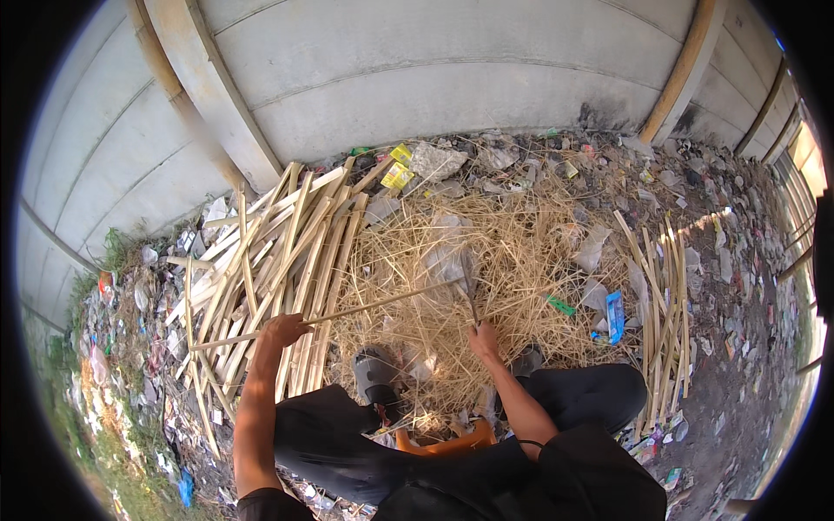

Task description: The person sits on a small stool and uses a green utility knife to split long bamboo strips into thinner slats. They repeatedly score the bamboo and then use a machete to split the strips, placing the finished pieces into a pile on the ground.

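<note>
My left hand (285, 330) is closed around a long thin bamboo strip (382, 306), which runs from over the pile at left to above the straw in the middle. My right hand (483, 339) grips the handle of a knife (470, 297). Its narrow blade points away from me, close to the strip's right end; whether they touch I cannot tell. Thin pale shavings (512, 252) cover the ground beneath both. Left of my left hand lies a heap of split bamboo strips (300, 252). A smaller bundle of thinner strips (665, 304) rests to the right.
A concrete panel wall (443, 78) with upright posts closes off the far side. Litter and a grey stone lump (436, 161) lie along its foot. A blue wrapper (615, 317) sits right of the shavings. Between my grey shoes and body an orange stool edge (447, 441) shows.
</note>
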